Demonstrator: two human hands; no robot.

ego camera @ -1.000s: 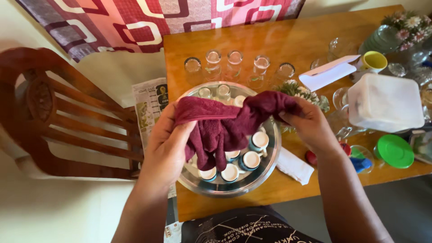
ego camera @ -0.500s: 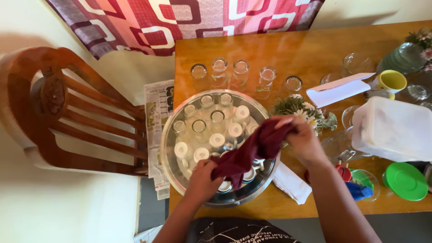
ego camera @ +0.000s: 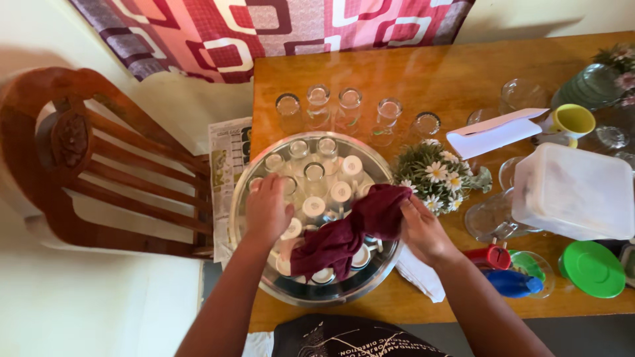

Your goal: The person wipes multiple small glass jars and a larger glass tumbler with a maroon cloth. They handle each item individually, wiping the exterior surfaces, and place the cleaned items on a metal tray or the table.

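Steel basin (ego camera: 264,281) w/ inverted glasses (ego camera: 341,192); left hand (ego camera: 268,210) laid on them, grasp unclear. Maroon cloth (ego camera: 344,235) gripped by right hand (ego camera: 423,231). Risk: glasses knocked, chipped if cloth dragged.

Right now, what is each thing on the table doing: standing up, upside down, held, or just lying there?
Maroon cloth: bunched, held in right hand, draped over the tray.
Left hand: resting on the glasses in the tray.
Metal tray: full of small glasses.
Row of glasses: standing on the table.
Yellow mug: upright.
Green lid: lying flat.
White container: closed.
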